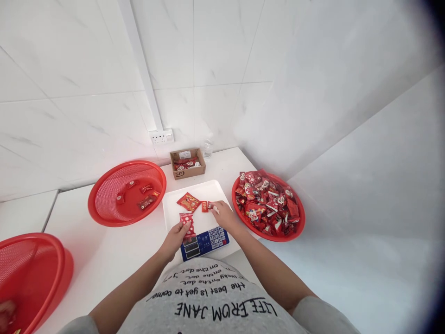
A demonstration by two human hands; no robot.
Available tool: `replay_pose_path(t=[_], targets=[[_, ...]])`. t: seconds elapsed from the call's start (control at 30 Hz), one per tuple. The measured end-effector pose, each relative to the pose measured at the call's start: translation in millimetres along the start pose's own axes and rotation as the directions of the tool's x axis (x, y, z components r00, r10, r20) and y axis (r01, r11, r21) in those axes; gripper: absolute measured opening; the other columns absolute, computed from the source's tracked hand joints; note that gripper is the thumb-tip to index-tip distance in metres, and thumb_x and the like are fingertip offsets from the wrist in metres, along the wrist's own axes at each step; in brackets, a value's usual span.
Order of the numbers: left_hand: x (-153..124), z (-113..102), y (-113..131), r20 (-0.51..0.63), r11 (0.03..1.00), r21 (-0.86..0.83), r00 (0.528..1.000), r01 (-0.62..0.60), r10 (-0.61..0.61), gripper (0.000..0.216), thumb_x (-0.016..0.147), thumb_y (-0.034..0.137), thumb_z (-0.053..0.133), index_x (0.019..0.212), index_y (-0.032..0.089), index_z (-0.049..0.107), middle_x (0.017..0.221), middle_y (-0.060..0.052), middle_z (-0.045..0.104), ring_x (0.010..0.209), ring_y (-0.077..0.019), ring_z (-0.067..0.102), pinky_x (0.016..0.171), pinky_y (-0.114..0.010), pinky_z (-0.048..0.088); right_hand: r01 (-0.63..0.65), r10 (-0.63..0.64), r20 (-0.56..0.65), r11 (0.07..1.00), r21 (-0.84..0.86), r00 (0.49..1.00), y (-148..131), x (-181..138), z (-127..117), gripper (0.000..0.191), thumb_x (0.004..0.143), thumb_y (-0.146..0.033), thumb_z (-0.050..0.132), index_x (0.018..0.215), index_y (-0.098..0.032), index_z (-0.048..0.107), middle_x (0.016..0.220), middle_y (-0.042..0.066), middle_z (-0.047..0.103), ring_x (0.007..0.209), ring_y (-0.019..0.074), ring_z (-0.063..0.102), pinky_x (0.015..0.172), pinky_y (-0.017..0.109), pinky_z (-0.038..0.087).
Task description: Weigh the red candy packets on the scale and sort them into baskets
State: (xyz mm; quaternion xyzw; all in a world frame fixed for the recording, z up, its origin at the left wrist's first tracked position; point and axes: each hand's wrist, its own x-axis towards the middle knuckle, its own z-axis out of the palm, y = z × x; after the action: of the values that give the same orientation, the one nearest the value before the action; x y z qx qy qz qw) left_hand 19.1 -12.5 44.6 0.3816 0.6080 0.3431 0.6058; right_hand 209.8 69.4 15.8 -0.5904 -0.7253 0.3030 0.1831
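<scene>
My left hand [179, 235] grips a red snack packet with white dots [188, 224] over the front of a white weighing scale [172, 199]. My right hand [220, 213] is at the right side of the scale's pan, fingertips pinched on a small red packet [210, 205]. Just left of those fingers lies another small red packet [205, 207]. A larger red and gold packet [188, 201] rests on the pan beside it. The blue keypad panel [205, 243] of the scale shows below, partly covered by the dotted packet.
A red basket heaped with red packets [235, 204] stands on the right. At the left, a red mesh basket [104, 195] holds several packets. Another red basket [57, 278] is nearer, with a blurred hand inside. Behind the scale sit a cardboard box [190, 172] and a clear container [207, 148].
</scene>
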Motion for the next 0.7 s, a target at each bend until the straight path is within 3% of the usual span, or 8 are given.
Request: replay_pose_path(t=[0.07,0.17,0.4,0.57,0.7], targets=[[0.3,-6.8,2.9,-0.034,1.0,-0.009,0.999,-0.026,0.026,0.045,0.069,0.062,0.05,0.068,0.018,0.049,0.056,0.002,0.054,0.052,-0.0118,0.05,0.051,-0.023,0.035,0.068,-0.059,0.049,0.979,-0.19,0.997,5.7,7.1,1.0,0.035,0.081,-0.025,0.048,0.115,-0.026,0.055,0.123,0.007,0.049,0.107,0.0208,0.046,0.085,0.031,0.038],[1.0,-16.5,2.9,-0.083,0.999,-0.027,0.996,-0.047,0.044,0.046,0.069,0.064,0.05,0.066,0.018,0.048,0.053,0.002,0.053,0.05,-0.0117,0.048,0.05,-0.023,0.034,0.099,-0.072,0.101,0.95,-0.295,0.992,10.7,7.6,9.1,0.036,0.082,-0.022,0.047,0.117,-0.028,0.053,0.121,0.005,0.05,0.108,0.0212,0.044,0.084,0.031,0.037],[-3.5,-33.9,-1.4,-0.161,0.998,-0.038,0.986,-0.039,0.032,0.045,0.072,0.062,0.047,0.063,0.019,0.046,0.049,0.002,0.052,0.048,-0.0119,0.046,0.051,-0.023,0.034,0.034,-0.019,0.062,0.968,-0.25,0.998,17.6,0.3,12.9,0.026,0.085,-0.025,0.044,0.108,-0.025,0.057,0.106,0.005,0.056,0.1,0.0186,0.048,0.077,0.027,0.038],[-7.3,-32.3,0.9,-0.179,0.999,0.033,0.983,-0.022,0.027,0.046,0.07,0.064,0.047,0.064,0.018,0.049,0.05,0.002,0.053,0.049,-0.0131,0.048,0.052,-0.024,0.036,-0.023,0.042,0.074,0.971,-0.24,0.996,12.9,4.9,7.4,0.029,0.089,-0.03,0.035,0.108,-0.025,0.057,0.104,0.005,0.057,0.095,0.0173,0.052,0.076,0.027,0.039],[-9.0,-25.5,4.0,-0.161,0.998,0.061,0.987,-0.008,0.018,0.047,0.069,0.064,0.049,0.065,0.018,0.051,0.052,0.001,0.054,0.051,-0.0137,0.05,0.053,-0.025,0.037,0.136,-0.11,0.106,0.952,-0.276,0.988,5.2,8.0,14.7,0.038,0.084,-0.029,0.045,0.122,-0.027,0.049,0.128,0.006,0.046,0.117,0.0209,0.039,0.091,0.032,0.035]])
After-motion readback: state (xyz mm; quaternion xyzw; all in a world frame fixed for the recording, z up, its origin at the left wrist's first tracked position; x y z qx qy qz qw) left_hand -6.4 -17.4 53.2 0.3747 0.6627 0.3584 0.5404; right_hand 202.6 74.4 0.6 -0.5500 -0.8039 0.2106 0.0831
